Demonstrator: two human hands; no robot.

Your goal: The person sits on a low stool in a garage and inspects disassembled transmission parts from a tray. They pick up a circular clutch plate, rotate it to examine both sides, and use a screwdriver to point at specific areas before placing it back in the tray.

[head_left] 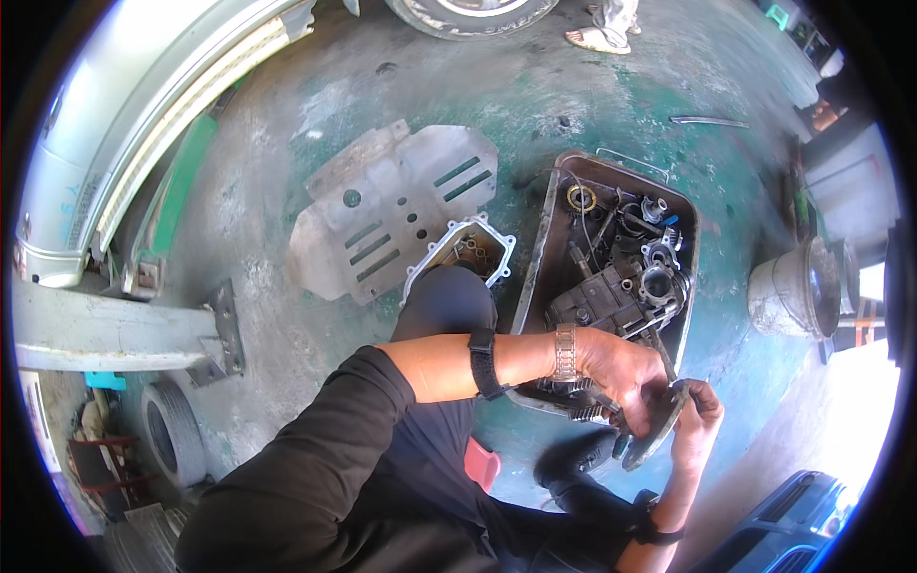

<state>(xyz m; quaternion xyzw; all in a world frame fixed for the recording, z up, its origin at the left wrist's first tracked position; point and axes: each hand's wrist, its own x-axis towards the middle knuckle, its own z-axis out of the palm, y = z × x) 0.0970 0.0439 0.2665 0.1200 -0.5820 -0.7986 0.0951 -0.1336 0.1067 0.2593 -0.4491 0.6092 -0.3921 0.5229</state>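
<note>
Over the near right end of a metal tray (693, 272) full of greasy engine parts, both hands meet on a flat, dark metal part (659, 432). My right hand (699, 418) pinches its upper edge between thumb and fingers. My left hand (623, 371), with a metal watch at its wrist, reaches across from the left, fingers bent down against the same part. Part of its grip is hidden behind the back of the hand. A rod-like piece pokes out under the left fingers; I cannot tell whether it is held.
Left of the tray lie a flat slotted metal plate (330, 218) and an open metal housing (506, 244), by my knee. A bucket (778, 291) stands to the right. A lift arm (115, 329) juts in at left, above a tyre (174, 435). A person's foot (600, 38) shows far off.
</note>
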